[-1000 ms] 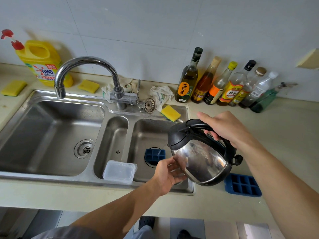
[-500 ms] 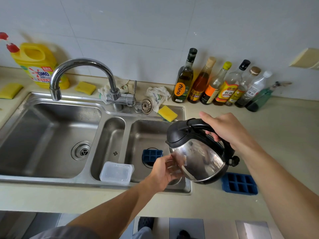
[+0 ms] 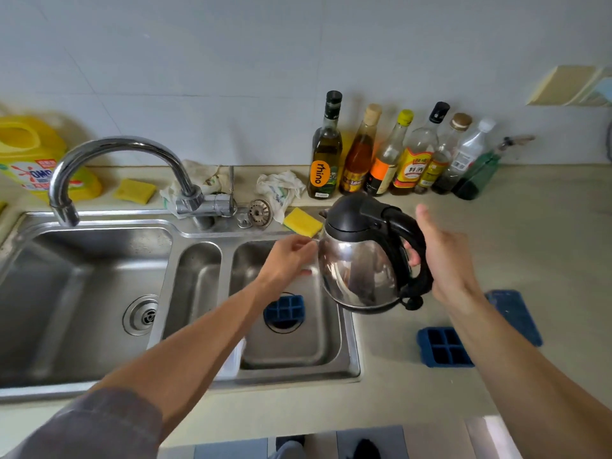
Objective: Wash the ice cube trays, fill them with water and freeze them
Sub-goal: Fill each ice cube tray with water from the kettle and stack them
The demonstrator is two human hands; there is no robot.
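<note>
Ice tray in sink; right fingers grip kettle, left fingers touch it

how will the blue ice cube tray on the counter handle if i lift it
The blue ice cube tray sits low and flat, so it is unlikely to tip. Its thick matte walls suggest soft silicone, so it may flex when lifted.

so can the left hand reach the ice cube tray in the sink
Likely yes: the left hand looks free and the ice cube tray lies uncovered right below it in the basin, clear of the kettle.
</note>
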